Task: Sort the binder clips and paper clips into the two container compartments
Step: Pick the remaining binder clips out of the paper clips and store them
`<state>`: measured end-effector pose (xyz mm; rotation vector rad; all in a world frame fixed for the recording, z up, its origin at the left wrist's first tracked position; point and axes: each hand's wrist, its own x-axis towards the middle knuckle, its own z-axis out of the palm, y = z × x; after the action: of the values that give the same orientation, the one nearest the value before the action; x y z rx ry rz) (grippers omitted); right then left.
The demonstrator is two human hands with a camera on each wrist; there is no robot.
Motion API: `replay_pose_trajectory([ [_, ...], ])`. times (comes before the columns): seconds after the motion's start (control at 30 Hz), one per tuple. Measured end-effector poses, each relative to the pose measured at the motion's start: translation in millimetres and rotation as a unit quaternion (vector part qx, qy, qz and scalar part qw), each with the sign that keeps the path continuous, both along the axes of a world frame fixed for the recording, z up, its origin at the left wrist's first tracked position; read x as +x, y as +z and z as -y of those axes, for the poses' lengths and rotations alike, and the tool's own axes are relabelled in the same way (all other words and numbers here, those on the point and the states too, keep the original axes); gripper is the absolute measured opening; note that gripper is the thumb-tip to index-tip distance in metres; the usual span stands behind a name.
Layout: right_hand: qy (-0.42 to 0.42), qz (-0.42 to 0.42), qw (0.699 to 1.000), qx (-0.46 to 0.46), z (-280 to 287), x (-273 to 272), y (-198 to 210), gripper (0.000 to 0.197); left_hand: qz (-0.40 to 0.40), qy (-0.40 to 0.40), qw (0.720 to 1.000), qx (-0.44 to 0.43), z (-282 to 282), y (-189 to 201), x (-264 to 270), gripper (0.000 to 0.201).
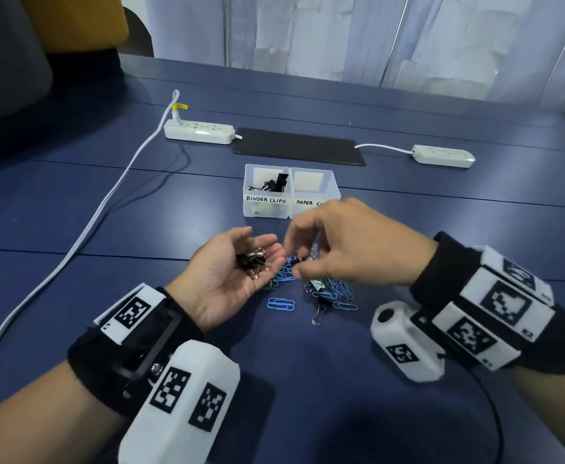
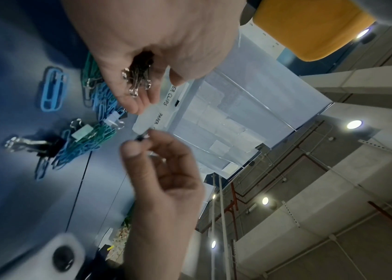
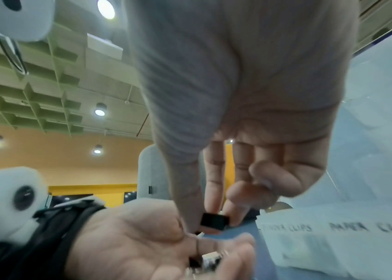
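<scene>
— Two hands busy? With what?

— With the right hand [image 1: 341, 242], pinched one black binder clip [image 3: 214, 220] between thumb and fingertips. With the left hand [image 1: 227, 272], palm up and fingers loose, carried a small heap of binder clips [image 1: 252, 261].

— And where was that pinched clip?

— Hung just above the left fingertips, right beside the heap. Seemed to lie sideways in the pinch. Probably needed only a short drop to the left.

— And the boxes?

— Stood past both hands. Put the binder clips compartment [image 1: 266, 209] nearer the left hand, with a few black ones inside. Saw nothing for sure in the paper clips compartment [image 1: 304, 211].

— Left on the table?

— Still a mixed pile [image 1: 328, 289], just under the right hand.
</scene>
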<state>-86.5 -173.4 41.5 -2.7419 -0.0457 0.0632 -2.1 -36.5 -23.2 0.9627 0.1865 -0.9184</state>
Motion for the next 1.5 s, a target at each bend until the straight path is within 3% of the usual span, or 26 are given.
replay_pose_trajectory([
  [0.17, 0.025, 0.033, 0.999, 0.006, -15.6, 9.6, -7.1, 0.021, -0.013, -0.064, 0.997, -0.032, 7.9, 3.1, -14.0, 0.026],
  [0.27, 0.025, 0.034, 0.999, -0.002, -6.7, -1.0, -6.0, 0.016, -0.035, -0.053, 0.997, -0.037, 5.0, 3.3, -11.7, 0.036],
  [0.33, 0.037, -0.015, 0.998, -0.048, 1.8, -11.7, -6.4, 0.016, -0.054, -0.032, 0.997, -0.042, 0.0, 3.9, -7.1, 0.041],
  [0.47, 0.054, -0.121, 0.985, -0.111, 6.7, -24.2, -26.3, 0.034, -0.045, -0.022, 0.998, -0.038, -6.8, 9.2, -0.6, 0.042],
  [0.77, 0.079, -0.117, 0.983, -0.119, 12.6, -24.4, -36.8, 0.007, -0.035, -0.027, 0.999, -0.020, -7.5, 6.4, -2.3, 0.040],
  [0.83, 0.065, -0.106, 0.988, -0.089, 13.8, -24.4, -27.5, 0.005, -0.029, -0.028, 0.999, -0.016, -8.3, 4.9, -2.5, 0.038],
  [0.93, 0.020, -0.026, 0.999, -0.029, 15.2, -16.0, -7.1, 0.004, -0.018, -0.035, 0.999, -0.007, -5.4, 2.8, -6.3, 0.035],
  [1.03, 0.028, 0.036, 0.999, -0.010, 6.1, 3.8, 4.0, 0.006, -0.031, -0.052, 0.998, -0.033, 4.4, 2.8, -13.1, 0.033],
  [1.13, 0.042, 0.027, 0.999, 0.011, -1.0, 21.6, 0.4, 0.015, -0.048, -0.048, 0.994, -0.080, 12.2, 4.4, -13.8, 0.028],
  [1.23, -0.020, 0.041, 0.999, 0.006, 15.3, 32.0, -6.7, 0.020, -0.077, -0.017, 0.992, -0.098, 9.7, 4.8, -4.4, 0.031],
  [1.33, -0.066, -0.007, 0.996, -0.059, 31.9, 36.0, -22.2, 0.016, -0.079, 0.006, 0.994, -0.076, 2.1, 5.5, 6.3, 0.037],
  [1.5, -0.075, -0.059, 0.994, -0.052, 34.9, 37.3, -35.4, 0.006, -0.060, 0.020, 0.996, -0.066, -4.9, 5.5, 15.5, 0.034],
])
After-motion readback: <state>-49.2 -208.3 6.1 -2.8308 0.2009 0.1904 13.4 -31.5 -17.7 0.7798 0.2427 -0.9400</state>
